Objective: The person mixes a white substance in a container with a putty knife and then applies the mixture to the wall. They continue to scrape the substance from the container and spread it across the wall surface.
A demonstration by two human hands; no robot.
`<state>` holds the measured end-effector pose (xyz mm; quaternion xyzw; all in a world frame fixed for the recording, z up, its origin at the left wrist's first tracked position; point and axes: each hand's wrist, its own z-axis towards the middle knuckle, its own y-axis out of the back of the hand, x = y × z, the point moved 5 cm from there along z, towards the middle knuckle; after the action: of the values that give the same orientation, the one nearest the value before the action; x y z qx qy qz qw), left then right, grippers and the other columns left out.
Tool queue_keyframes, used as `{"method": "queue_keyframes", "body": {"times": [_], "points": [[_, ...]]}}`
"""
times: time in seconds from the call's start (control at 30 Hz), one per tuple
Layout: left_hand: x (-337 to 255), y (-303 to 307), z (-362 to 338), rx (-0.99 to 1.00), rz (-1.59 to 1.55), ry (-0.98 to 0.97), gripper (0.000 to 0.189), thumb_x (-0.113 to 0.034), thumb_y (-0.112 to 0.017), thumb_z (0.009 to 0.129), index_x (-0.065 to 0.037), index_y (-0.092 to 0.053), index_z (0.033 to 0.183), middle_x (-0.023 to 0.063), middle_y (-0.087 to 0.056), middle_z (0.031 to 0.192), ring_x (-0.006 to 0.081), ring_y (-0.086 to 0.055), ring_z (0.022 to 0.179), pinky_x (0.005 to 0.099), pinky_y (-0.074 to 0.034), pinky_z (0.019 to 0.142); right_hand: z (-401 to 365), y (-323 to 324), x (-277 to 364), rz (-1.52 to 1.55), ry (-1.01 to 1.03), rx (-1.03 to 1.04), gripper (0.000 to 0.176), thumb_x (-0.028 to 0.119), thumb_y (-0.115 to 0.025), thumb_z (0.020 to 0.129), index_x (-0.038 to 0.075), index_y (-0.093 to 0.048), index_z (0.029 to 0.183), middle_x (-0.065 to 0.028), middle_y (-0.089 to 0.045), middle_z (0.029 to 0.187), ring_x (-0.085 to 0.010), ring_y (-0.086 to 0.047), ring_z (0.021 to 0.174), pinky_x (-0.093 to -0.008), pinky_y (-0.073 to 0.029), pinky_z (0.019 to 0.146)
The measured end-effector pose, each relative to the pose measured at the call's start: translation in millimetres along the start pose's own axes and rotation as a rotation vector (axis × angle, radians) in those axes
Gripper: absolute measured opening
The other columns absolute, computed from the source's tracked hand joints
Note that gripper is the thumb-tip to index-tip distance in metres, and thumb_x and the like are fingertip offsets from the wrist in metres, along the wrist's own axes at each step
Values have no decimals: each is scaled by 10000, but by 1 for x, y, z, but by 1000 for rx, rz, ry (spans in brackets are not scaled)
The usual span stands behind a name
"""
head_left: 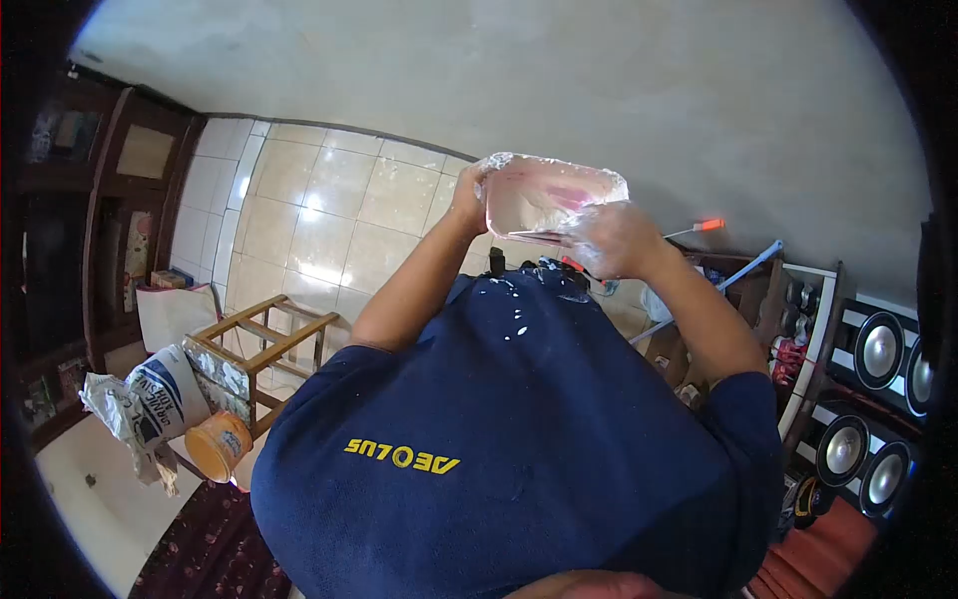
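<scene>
A pinkish plastic tub (554, 200), its rim and inner walls smeared with thick white paste, is held up in front of my chest with its opening toward me. My left hand (473, 198) grips its left end, with white paste on the fingers. Blurred by motion, my right hand (621, 242) is curled at the tub's lower right edge and coated in white paste. What it holds, if anything, I cannot make out. Just past the right hand shows a thin rod with an orange handle (709, 225). White drips mark my navy shirt (519, 399).
A plain grey wall (649, 80) rises ahead above a tiled floor (369, 210). At left are a wooden stool (261, 339), a printed adhesive sack (165, 394), an orange bucket (220, 446) and a dark cabinet (105, 230). Speakers (843, 449) and a shelf (798, 329) stand at right.
</scene>
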<state>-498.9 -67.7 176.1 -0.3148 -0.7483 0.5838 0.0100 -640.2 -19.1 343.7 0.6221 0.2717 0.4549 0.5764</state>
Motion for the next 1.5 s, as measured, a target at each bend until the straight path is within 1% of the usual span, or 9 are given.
{"method": "queue_keyframes", "body": {"times": [0.13,0.3,0.43,0.83,0.97,1.23,1.4,1.43,1.5], "points": [[3,10,6,-26,201,-104,297,-162,-456,858,39,-617,1007,151,-634,968,249,-628,871,361,-516,784,14,-35,-12,-49,-147,260,303,154,-629,651,73,-647,943,-115,-637,787,-300,-615,731,-382,-498,656],[-3,5,4,-40,170,-113,276,-132,-470,840,44,-623,987,140,-637,947,226,-625,846,348,-515,767,10,-7,-18,-35,-190,16,126,133,-589,673,88,-600,790,-114,-608,710,-295,-617,703,-423,-495,634],[-4,10,7,-11,206,-148,270,-121,-471,831,50,-629,968,139,-639,950,214,-619,859,341,-513,764,18,-11,-10,-14,-115,275,129,136,-594,672,82,-593,789,-128,-605,705,-303,-613,713,-422,-488,638],[-22,6,6,6,88,-191,250,-127,-512,827,42,-618,977,126,-638,944,216,-623,840,330,-519,742,30,13,-26,-32,-134,-29,181,197,-648,645,81,-607,777,-103,-581,669,-301,-599,680,-408,-477,616],[-29,-2,1,15,177,-247,281,-168,-524,813,40,-613,979,129,-635,941,218,-621,840,337,-516,751,41,-19,-21,-10,-51,242,160,151,-634,603,96,-600,749,-105,-561,634,-296,-585,646,-421,-462,583],[-42,19,1,-8,253,-233,372,-220,-463,823,33,-576,1071,173,-606,1050,283,-588,976,399,-477,862,55,-2,-27,-2,-170,-30,286,151,-622,585,98,-642,866,-106,-607,710,-297,-598,691,-426,-473,622],[-51,21,-6,-39,176,-246,289,-148,-519,804,48,-611,995,142,-633,972,240,-622,876,347,-511,771,69,-6,-13,66,-146,129,223,135,-616,592,88,-634,809,-114,-598,704,-311,-591,692,-430,-466,622],[-67,11,-15,58,1056,-662,283,-144,-515,808,49,-611,992,139,-634,976,238,-618,884,346,-504,785,80,-14,-5,26,-152,121,204,131,-615,592,86,-631,790,-110,-594,693,-311,-589,690,-427,-465,615],[-68,25,-12,48,693,-500,281,-138,-514,811,48,-609,997,138,-634,978,238,-618,880,348,-503,787,90,-22,-3,13,-161,123,125,154,-620,627,87,-605,732,-122,-602,671,-310,-602,680,-431,-477,626]]}}
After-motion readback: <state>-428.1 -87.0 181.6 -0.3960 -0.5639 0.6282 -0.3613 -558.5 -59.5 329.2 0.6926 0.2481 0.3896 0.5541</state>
